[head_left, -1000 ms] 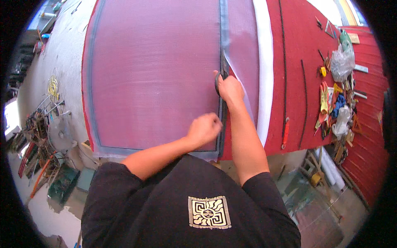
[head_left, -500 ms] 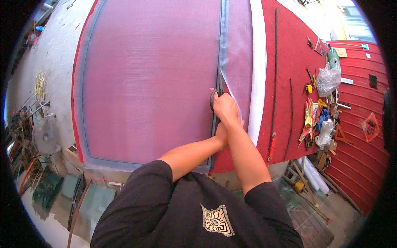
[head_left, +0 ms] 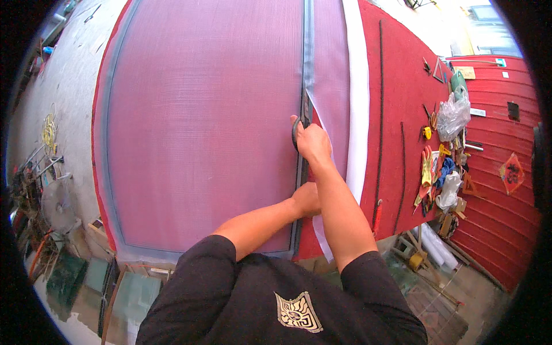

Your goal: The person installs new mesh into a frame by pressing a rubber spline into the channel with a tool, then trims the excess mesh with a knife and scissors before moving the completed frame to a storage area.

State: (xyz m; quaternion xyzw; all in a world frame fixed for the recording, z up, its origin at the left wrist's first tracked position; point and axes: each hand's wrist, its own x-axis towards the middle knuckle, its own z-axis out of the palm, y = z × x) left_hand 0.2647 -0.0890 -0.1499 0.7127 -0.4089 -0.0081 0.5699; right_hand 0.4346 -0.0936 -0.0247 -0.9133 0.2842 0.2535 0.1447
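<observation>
A person's left hand, clear of the right forearm a second ago, now reaches beneath it, its grip hidden. The right hand holds scissors at the cut in the mesh, blades pointing forward, long axis along the frame's right side.

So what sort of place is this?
Probably a workshop: scissors in the right hand, mesh spread on a red table, and work gloves lying near its right edge.

Black short-sleeved T-shirt, 1 cream square print.
</observation>
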